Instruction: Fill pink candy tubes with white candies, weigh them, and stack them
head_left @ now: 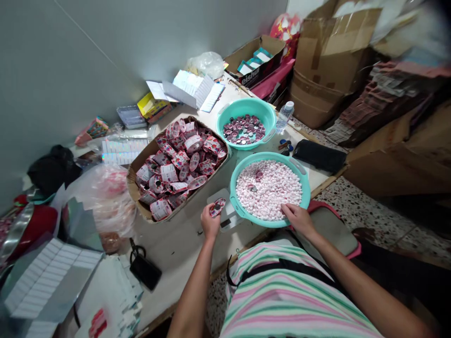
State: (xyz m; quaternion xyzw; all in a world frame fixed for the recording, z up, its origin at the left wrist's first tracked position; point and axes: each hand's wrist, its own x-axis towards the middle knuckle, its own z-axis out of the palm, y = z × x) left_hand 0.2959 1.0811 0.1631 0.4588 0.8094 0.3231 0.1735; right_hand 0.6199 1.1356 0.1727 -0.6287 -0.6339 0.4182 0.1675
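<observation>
Here, the left hand (210, 225) is closed on a pack (217, 207), red, pink and white with a dark opening, held up in its fingers. Well apart, the right hand (298, 218) crosses the near rim of a teal tub (306, 190), fingertips touching the pellets (275, 195), which are small, round and white to pale pink.

Left of the left hand lies a black case (146, 272); beyond that hand, a box (132, 188) is heaped with similar packs. A flat white device (234, 217) sits between the hands, nearer the left. Beyond both, a second tub (243, 109) holds caps (246, 130); a bottle (284, 117) stands beside it, and a black wallet (319, 156) lies past the right hand.

The left fingers cover part of the pack, the near tub overlaps the device, the print is unreadable, and I cannot tell whether the right fingers grip a pellet.
</observation>
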